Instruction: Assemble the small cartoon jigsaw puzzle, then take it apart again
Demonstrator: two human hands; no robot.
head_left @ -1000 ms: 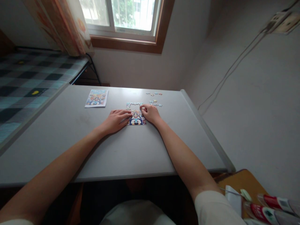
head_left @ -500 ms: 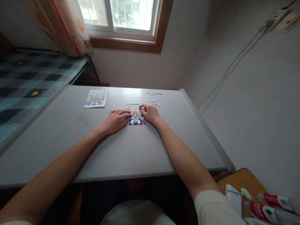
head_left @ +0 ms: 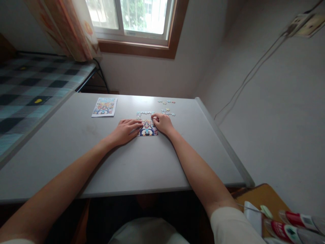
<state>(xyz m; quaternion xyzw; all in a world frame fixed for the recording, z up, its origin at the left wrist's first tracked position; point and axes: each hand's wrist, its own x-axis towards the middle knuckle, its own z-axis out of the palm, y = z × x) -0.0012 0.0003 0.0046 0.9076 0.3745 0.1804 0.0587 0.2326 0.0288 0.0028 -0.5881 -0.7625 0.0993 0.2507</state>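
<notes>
A partly assembled jigsaw puzzle (head_left: 147, 132) lies on the table in front of me, its lower part filled with a blue and white cartoon face. Its upper part is a frame of pieces around a gap where the tabletop shows. My left hand (head_left: 126, 130) rests flat with fingers stretched over the puzzle's left edge. At the right edge, my right hand (head_left: 162, 122) has its fingers curled together at the border pieces. Whatever sits between those fingertips is too small to make out. Loose puzzle pieces (head_left: 167, 112) lie just beyond my right hand.
A printed picture sheet (head_left: 104, 107) lies at the table's back left. More loose pieces (head_left: 166, 102) are near the far edge of the grey table (head_left: 142, 166). Right of the table, a wooden stool (head_left: 269, 195) bears plastic bottles (head_left: 281, 230) and a white box (head_left: 253, 215).
</notes>
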